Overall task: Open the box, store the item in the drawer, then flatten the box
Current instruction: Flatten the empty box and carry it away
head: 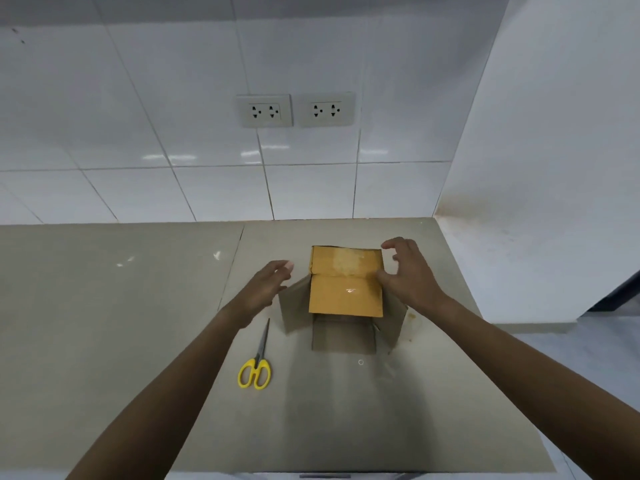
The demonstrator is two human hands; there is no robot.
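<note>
White glossy tiled wall (207,150) behind, two grey double sockets (265,110) set side by side in it. Grey-beige smooth tabletop (121,306) runs under everything, a seam crossing it left of my work.

Brown cardboard box (344,299) sits near the far right part of the tabletop, open end towards me, inside dark; cannot tell what it holds. Taped yellow-brown flaps cover its top, grey side flaps splay out left and right.

My right hand (405,271) rests against the box's right edge, fingers spread and curled, gripping nothing firmly. My left hand (266,284) hovers just beside the left flap, fingers loose and open, empty.

Yellow-handled steel scissors (258,362) lie closed on the tabletop, near-left of the box, blades pointing away from me
</note>
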